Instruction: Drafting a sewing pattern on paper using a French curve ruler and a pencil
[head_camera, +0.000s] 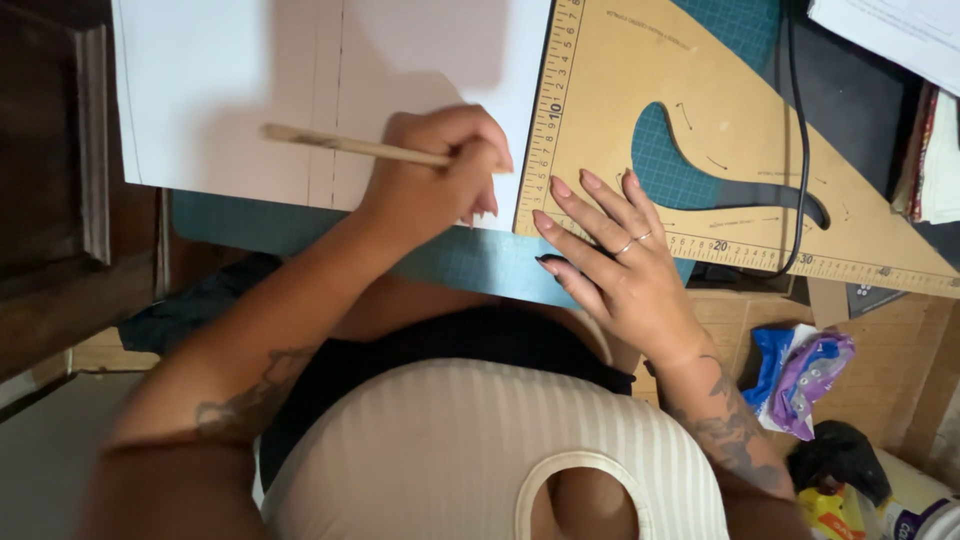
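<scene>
My left hand (440, 175) grips a pale wooden pencil (340, 145) whose long end points left, with the tip end hidden by my fingers close to the left edge of a tan wooden pattern ruler (610, 90). The pencil lies over a large white sheet of paper (220, 90) with faint vertical lines. My right hand (610, 250) rests flat, fingers spread, on the ruler's lower corner and holds nothing. The ruler has printed scales and a curved cutout. Paper and ruler lie on a teal cutting mat (460, 262).
A black cable (800, 130) runs across the ruler's right part. Papers and fabric (930, 110) are stacked at the upper right. Blue and purple plastic bags (805, 375) and a black bag (840, 455) lie at the lower right. Dark wooden furniture (50, 150) stands at left.
</scene>
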